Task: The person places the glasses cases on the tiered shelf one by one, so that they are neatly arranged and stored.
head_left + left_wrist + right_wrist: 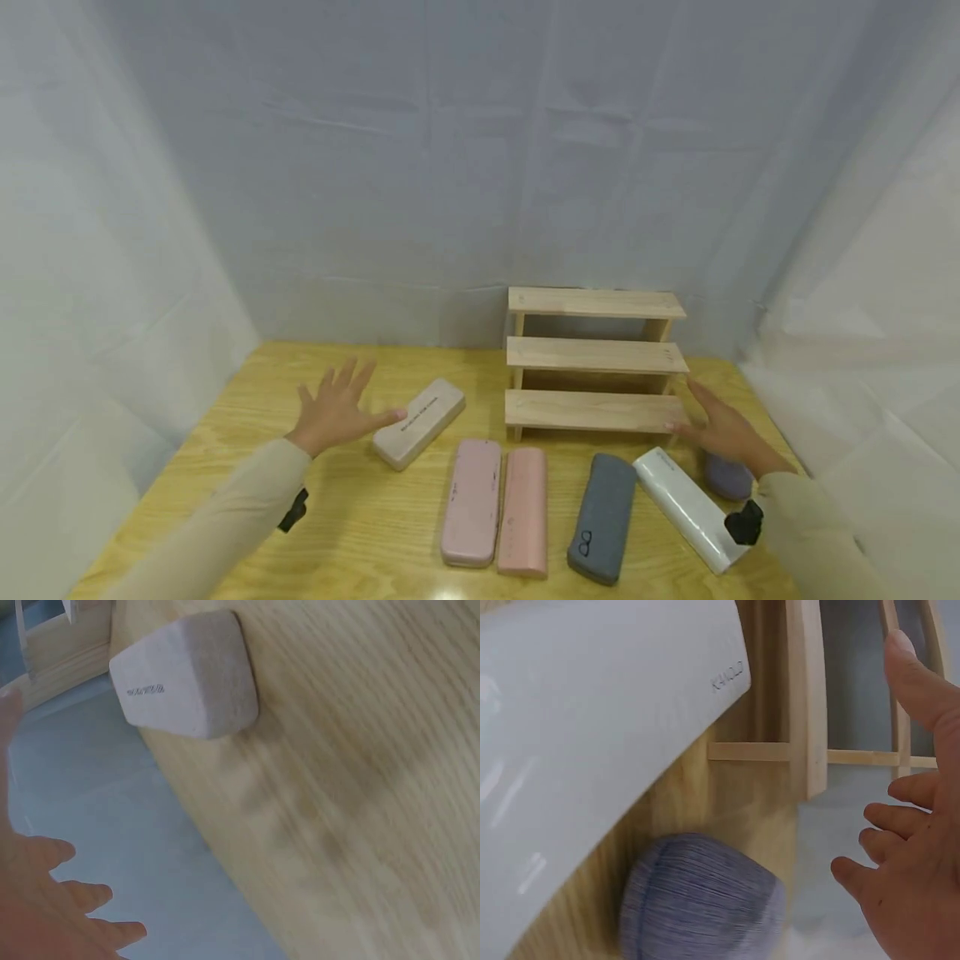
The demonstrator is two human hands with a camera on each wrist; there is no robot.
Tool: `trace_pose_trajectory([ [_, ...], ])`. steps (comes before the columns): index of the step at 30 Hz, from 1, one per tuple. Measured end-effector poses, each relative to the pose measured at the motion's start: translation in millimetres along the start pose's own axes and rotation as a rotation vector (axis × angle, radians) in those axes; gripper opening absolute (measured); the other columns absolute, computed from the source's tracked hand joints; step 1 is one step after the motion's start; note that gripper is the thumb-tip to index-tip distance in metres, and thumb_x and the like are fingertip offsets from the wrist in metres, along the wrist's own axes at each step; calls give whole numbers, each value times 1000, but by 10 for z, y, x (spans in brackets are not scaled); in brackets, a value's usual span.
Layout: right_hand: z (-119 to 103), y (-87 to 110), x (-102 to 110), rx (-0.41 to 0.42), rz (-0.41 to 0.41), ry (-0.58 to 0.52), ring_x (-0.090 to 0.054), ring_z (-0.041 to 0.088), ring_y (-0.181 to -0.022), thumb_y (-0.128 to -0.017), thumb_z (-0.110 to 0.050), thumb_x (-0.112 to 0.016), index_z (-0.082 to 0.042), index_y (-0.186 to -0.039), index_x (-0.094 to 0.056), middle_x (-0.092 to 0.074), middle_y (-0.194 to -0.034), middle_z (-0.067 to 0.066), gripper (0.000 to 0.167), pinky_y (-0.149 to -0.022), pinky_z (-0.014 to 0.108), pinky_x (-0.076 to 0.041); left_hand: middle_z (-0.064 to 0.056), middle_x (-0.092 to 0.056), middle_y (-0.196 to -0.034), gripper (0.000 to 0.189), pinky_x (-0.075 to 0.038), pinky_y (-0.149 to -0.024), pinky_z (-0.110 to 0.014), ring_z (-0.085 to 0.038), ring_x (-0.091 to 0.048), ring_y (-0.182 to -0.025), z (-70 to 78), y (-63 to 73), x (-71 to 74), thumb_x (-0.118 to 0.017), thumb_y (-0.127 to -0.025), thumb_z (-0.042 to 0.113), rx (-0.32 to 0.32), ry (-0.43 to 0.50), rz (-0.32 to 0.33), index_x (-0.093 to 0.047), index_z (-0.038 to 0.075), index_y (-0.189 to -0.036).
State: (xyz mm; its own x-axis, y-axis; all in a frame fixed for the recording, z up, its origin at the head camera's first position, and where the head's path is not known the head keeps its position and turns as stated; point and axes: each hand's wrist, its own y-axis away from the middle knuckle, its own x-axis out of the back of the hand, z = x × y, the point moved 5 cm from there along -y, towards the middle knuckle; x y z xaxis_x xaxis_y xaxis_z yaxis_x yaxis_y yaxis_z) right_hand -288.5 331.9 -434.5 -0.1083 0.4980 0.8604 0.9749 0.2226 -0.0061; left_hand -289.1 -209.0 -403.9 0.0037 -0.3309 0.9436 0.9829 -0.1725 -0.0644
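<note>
My left hand (335, 414) has its fingers spread and holds nothing; its thumb overlaps the end of a cream glasses case (422, 423) in the head view. That case, with printed lettering, lies slanted on the table in the left wrist view. At the right end of a three-step wooden display stand (596, 409), my right hand (726, 433) is held out with empty fingers. Below it lie a glossy white glasses case (690, 510) and a purple-grey case (701, 900), which is partly hidden by the forearm in the head view.
Along the front of the wooden table (360, 533) lie a mauve-pink case (472, 502), a salmon-pink case (523, 512) and a grey-blue case (602, 518) with a glasses drawing. White sheeting (360, 183) hangs behind the table and at both sides.
</note>
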Motion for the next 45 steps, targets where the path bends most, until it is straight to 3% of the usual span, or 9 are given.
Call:
trace_pose_trajectory([
  [8,75,-15,-121,13,-13,-51,-40,58,-121,-88,-39,-67,15,-145,-22,-33,-139,43,90,-94,64,-42,-30,-21,-152,102,-9,-101,-79,-58,-19,-134,12,40,-212,-61,-79,68,-5,48,6,-27,4,-151],
  [15,138,-11,-203,-10,-19,-112,-44,58,-117,-89,-34,-69,18,-144,-21,-29,-142,40,89,-92,61,-45,-34,-27,-148,105,-22,-103,-73,-55,-30,-132,-14,76,-455,-62,-79,68,-16,103,-9,-28,-2,-149],
  [20,157,-19,-221,-21,-19,-123,-40,60,-119,-89,-34,-68,18,-144,-20,-26,-144,40,90,-94,62,-43,-33,-24,-150,106,-27,-107,-65,-52,-28,-135,-51,132,-637,-69,-78,62,47,241,-54,-25,-4,-149],
  [24,161,-24,-217,-30,-15,-153,-38,60,-121,-90,-32,-68,18,-143,-20,-26,-143,40,87,-96,62,-41,-31,-30,-148,106,-30,-108,-61,-49,-33,-134,-50,170,-736,-75,-75,55,98,338,-48,-27,-7,-147],
  [32,200,-47,-216,-56,-38,-192,-37,59,-123,-92,-33,-65,17,-144,-20,-26,-144,39,85,-97,61,-42,-33,-46,-135,95,-38,-104,-56,-46,-47,-124,-27,214,-818,-82,-74,39,99,367,30,-38,-15,-138],
  [39,245,-87,-224,-40,11,-166,-47,54,-118,-91,-30,-67,18,-141,-29,-36,-140,38,78,-93,57,-47,-34,-51,-131,86,-41,-102,-55,-45,-52,-119,-42,214,-852,-84,-73,28,113,370,78,-42,-15,-135],
  [45,269,-113,-238,-73,20,-176,-45,53,-120,-92,-31,-66,16,-140,-32,-39,-138,38,76,-93,57,-47,-33,-52,-129,84,-43,-100,-54,-44,-53,-118,-68,207,-890,-85,-73,26,118,388,104,-44,-14,-135],
])
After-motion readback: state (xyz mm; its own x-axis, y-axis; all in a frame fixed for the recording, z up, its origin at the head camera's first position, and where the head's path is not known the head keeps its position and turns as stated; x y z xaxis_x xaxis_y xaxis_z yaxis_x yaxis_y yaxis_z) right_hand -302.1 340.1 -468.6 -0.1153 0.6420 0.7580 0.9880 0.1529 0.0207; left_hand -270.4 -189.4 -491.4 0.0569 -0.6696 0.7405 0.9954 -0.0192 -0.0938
